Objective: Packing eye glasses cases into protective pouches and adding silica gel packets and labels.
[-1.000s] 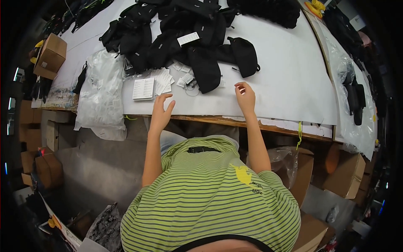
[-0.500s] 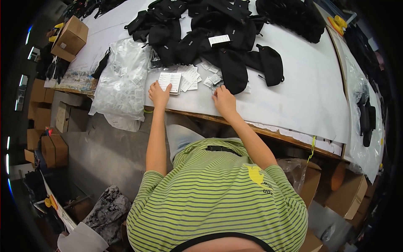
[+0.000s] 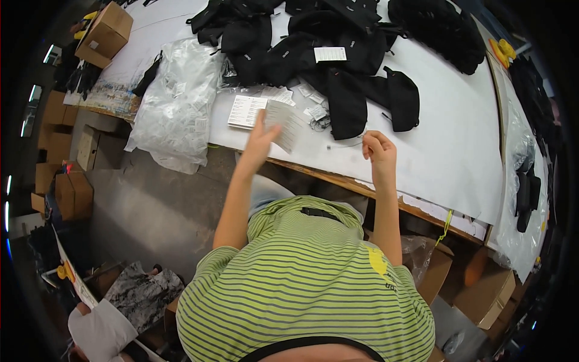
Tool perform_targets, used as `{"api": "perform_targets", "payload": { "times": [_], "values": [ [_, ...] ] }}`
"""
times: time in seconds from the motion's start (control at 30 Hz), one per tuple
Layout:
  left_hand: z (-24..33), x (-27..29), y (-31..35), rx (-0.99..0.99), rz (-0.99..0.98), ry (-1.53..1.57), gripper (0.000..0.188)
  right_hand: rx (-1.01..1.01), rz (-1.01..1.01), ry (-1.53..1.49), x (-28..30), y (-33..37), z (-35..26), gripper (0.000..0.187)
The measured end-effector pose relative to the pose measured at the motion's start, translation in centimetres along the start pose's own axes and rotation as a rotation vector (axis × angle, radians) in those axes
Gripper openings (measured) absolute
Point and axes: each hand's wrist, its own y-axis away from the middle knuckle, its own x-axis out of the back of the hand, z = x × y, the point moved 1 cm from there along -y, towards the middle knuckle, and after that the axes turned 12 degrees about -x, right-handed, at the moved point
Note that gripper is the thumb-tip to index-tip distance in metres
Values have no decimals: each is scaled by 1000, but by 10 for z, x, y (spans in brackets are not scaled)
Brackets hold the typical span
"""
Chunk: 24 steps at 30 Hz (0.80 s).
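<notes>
My left hand (image 3: 260,145) is closed on a printed white card (image 3: 284,125), blurred by motion, at the table's near edge. Just beyond lies a stack of similar cards (image 3: 243,112), with more loose cards behind it. To the right, my right hand (image 3: 380,149) pinches a thin cord (image 3: 347,145), whose small end piece hangs left over the white tabletop. Small clear packets with white labels (image 3: 316,112) and a little heap of dark cords (image 3: 321,124) lie between my hands. Beside them rests a black fabric pouch (image 3: 348,108), and another pouch (image 3: 403,99) is farther right.
More black pouches (image 3: 295,57) are piled across the far middle, one bearing a white card (image 3: 330,54). A clear plastic bag of labelled packets (image 3: 175,108) bulges over the left table edge. A cardboard box (image 3: 105,35) stands back left, a black bundle (image 3: 437,33) back right.
My left hand has lifted a card off the stack and moved right. My right hand has moved right, away from the packets, drawing a thin cord with it. The view has shifted slightly.
</notes>
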Motion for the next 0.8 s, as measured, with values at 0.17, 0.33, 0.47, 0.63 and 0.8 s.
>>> {"api": "perform_targets", "payload": {
  "times": [0.17,0.33,0.47,0.63,0.8],
  "values": [
    [42,-48,25,4,-197,30,48,-10,-37,-134,-4,18,-8,12],
    [32,-63,33,87,-247,248,37,-222,-235,-214,-17,33,-17,11],
    [55,-74,32,-82,-266,406,29,-221,-290,-128,-20,39,-12,10],
    [52,-73,33,-29,-372,420,31,-178,-261,-43,-24,41,-12,10],
    [53,-69,35,-67,-348,354,31,-215,-288,93,-24,45,-13,12]
  ]
}}
